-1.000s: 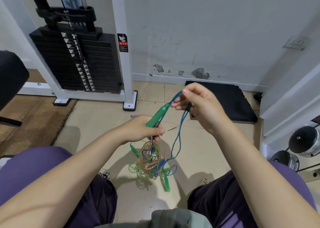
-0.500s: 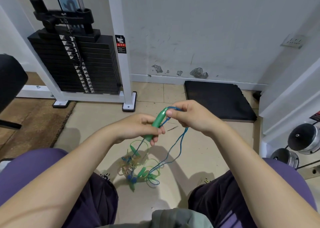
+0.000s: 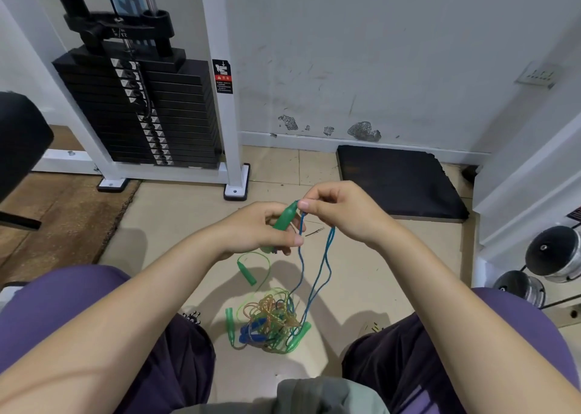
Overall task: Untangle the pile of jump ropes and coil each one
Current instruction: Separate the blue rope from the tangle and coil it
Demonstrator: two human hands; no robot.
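With the green plastic handle (image 3: 284,222) gripped by the left hand (image 3: 262,229) and the thin blue cord (image 3: 317,275) pinched by the right hand (image 3: 341,214), knots in the tangled pile of green, orange and blue ropes (image 3: 268,319) on the floor could be tightened if the cord is pulled hard.

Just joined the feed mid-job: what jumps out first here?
The two hands at centre: the left hand grips a green handle while the right hand pinches the blue rope at its tip. Below, between the knees, the tangled pile of ropes lies on the tiled floor.
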